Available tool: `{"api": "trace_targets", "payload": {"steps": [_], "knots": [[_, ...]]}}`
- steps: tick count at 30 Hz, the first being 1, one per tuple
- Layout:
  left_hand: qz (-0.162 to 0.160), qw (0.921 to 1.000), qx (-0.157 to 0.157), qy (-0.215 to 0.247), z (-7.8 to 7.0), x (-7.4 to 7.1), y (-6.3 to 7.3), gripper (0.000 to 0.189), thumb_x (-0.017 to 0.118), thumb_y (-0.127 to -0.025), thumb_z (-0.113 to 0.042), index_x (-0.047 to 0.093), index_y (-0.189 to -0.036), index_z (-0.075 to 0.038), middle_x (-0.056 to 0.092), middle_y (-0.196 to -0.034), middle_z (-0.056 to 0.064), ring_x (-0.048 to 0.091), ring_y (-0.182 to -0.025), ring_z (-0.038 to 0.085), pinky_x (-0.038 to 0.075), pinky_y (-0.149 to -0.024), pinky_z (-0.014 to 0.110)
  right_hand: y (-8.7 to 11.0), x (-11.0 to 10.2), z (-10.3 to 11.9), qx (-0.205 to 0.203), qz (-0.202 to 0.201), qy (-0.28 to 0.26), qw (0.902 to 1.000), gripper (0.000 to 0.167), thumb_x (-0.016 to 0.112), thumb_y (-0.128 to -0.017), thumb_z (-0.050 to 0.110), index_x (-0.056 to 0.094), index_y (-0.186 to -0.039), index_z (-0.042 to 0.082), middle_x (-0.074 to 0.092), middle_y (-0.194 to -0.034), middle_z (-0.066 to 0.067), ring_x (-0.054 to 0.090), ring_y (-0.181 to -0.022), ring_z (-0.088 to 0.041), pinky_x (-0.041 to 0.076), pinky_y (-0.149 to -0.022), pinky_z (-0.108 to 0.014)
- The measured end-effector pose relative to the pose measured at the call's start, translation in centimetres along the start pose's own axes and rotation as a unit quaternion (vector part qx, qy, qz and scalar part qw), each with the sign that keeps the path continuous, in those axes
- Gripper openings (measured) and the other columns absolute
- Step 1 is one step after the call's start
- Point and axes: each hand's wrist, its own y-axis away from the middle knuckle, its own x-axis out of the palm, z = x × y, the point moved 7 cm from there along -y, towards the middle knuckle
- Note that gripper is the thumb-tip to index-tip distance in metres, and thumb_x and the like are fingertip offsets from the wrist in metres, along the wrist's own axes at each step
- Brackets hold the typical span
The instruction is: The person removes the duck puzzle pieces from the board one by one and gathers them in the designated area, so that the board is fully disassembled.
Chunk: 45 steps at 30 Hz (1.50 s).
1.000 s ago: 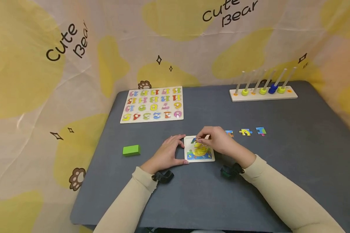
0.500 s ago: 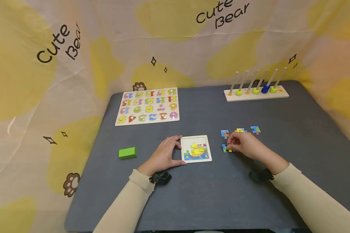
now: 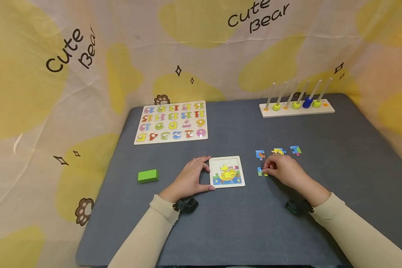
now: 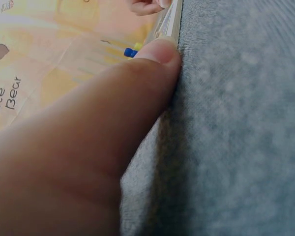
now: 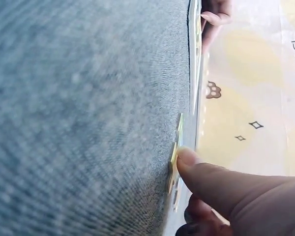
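A small white-rimmed jigsaw board (image 3: 226, 159) with a partly filled yellow duck picture lies flat on the dark grey table. My left hand (image 3: 190, 176) holds it by its left side, fingers at the upper left corner and thumb at the lower left; the left wrist view shows that thumb (image 4: 160, 51) against the rim. Right of the board, my right hand (image 3: 283, 170) pinches a blue and green jigsaw piece (image 3: 259, 171) at the table surface. Just beyond that hand lie three loose pieces: a blue-orange one (image 3: 260, 154), a yellow one (image 3: 278, 150) partly covered, and a blue-green one (image 3: 295, 150).
A number puzzle board (image 3: 171, 123) lies at the back left. At the back right stands a white peg base (image 3: 296, 111) with upright rods and a few beads. A green block (image 3: 148, 176) sits left of my left hand. A patterned curtain (image 3: 201, 48) hangs behind the table.
My right hand has moved from above the duck board to the right, down to a piece on the table. The board's upper left now shows bare. My left hand stays in place.
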Motion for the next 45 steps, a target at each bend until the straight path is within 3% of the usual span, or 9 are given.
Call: {"api": "trace_targets", "payload": {"steps": [4, 7, 10, 13, 17, 25, 31, 37, 45], "knots": [[0.003, 1.0000, -0.003, 0.002, 0.0, 0.1, 0.1, 0.053, 0.088, -0.084, -0.048, 0.057, -0.113, -0.016, 0.036, -0.167, 0.004, 0.026, -0.155, 0.022, 0.013, -0.128, 0.043, -0.4, 0.1, 2.1, -0.019, -0.005, 0.031, 0.9993, 0.020, 0.087, -0.085, 0.008, 0.070, -0.080, 0.018, 0.050, -0.071, 0.008, 0.048, -0.065, -0.010, 0.040, -0.058, -0.030], [0.001, 1.0000, -0.006, 0.002, 0.1, 0.0, 0.2, 0.052, 0.088, -0.084, -0.048, 0.057, -0.112, -0.016, 0.036, -0.167, 0.004, 0.027, -0.155, 0.024, 0.014, -0.128, 0.043, -1.5, 0.9, 5.4, -0.071, 0.003, 0.041, 0.9966, 0.010, 0.085, -0.088, 0.009, 0.079, -0.095, 0.014, 0.059, -0.083, 0.005, 0.054, -0.073, -0.012, 0.047, -0.063, -0.032], [-0.002, 1.0000, -0.008, 0.000, 0.2, -0.2, 0.3, 0.051, 0.087, -0.085, -0.049, 0.058, -0.111, -0.017, 0.036, -0.167, 0.003, 0.027, -0.155, 0.024, 0.013, -0.128, 0.043, -2.8, 2.4, 8.3, -0.116, 0.040, 0.031, 0.9920, 0.027, 0.081, -0.093, 0.012, 0.079, -0.119, 0.006, 0.063, -0.099, -0.002, 0.056, -0.078, -0.013, 0.050, -0.067, -0.030], [-0.003, 1.0000, -0.001, -0.002, 0.0, -0.2, 0.2, 0.050, 0.087, -0.085, -0.049, 0.059, -0.111, -0.017, 0.037, -0.166, 0.004, 0.028, -0.155, 0.025, 0.013, -0.128, 0.043, -3.9, 4.4, 9.5, -0.109, 0.103, 0.021, 0.9884, 0.041, 0.078, -0.097, 0.017, 0.071, -0.134, 0.002, 0.058, -0.098, -0.003, 0.052, -0.072, -0.012, 0.047, -0.063, -0.027], [0.001, 1.0000, 0.006, -0.001, -0.1, 0.0, 0.2, 0.050, 0.087, -0.085, -0.049, 0.059, -0.111, -0.017, 0.037, -0.166, 0.005, 0.029, -0.155, 0.026, 0.014, -0.128, 0.044, -4.5, 6.5, 9.3, -0.079, 0.152, 0.029, 0.9847, 0.045, 0.077, -0.098, 0.020, 0.068, -0.138, 0.002, 0.050, -0.082, 0.002, 0.044, -0.064, -0.011, 0.038, -0.059, -0.026], [-0.002, 1.0000, 0.000, -0.005, 0.1, 0.0, 0.2, 0.053, 0.088, -0.084, -0.049, 0.058, -0.112, -0.016, 0.036, -0.167, 0.003, 0.028, -0.155, 0.025, 0.013, -0.128, 0.041, -4.9, 7.0, 8.8, -0.058, 0.119, 0.007, 0.9911, 0.045, 0.079, -0.095, 0.011, 0.068, -0.137, -0.001, 0.047, -0.068, 0.002, 0.040, -0.058, -0.013, 0.032, -0.056, -0.027], [0.001, 1.0000, 0.003, -0.008, 0.2, 0.0, 0.2, 0.052, 0.087, -0.085, -0.049, 0.058, -0.113, -0.016, 0.036, -0.167, 0.004, 0.028, -0.155, 0.025, 0.014, -0.128, 0.042, -4.9, 7.1, 8.5, -0.041, 0.111, -0.002, 0.9929, 0.037, 0.080, -0.095, 0.014, 0.072, -0.129, 0.003, 0.048, -0.072, 0.002, 0.041, -0.060, -0.012, 0.034, -0.059, -0.028], [0.000, 0.9999, 0.009, -0.005, 0.2, 0.1, 0.1, 0.053, 0.087, -0.085, -0.049, 0.058, -0.114, -0.016, 0.036, -0.167, 0.004, 0.028, -0.155, 0.024, 0.014, -0.128, 0.042, -4.8, 7.3, 8.3, -0.031, 0.117, -0.003, 0.9926, 0.033, 0.073, -0.101, 0.018, 0.067, -0.130, 0.005, 0.051, -0.076, 0.002, 0.045, -0.059, -0.012, 0.037, -0.056, -0.028], [0.002, 0.9999, 0.008, -0.006, 0.3, 0.1, 0.0, 0.055, 0.086, -0.085, -0.051, 0.058, -0.118, -0.016, 0.035, -0.167, 0.003, 0.027, -0.155, 0.023, 0.013, -0.128, 0.041, -4.6, 6.9, 8.5, -0.065, 0.116, -0.016, 0.9910, 0.029, 0.072, -0.101, 0.013, 0.063, -0.128, 0.008, 0.051, -0.103, -0.005, 0.055, -0.074, -0.016, 0.050, -0.066, -0.032]]}}
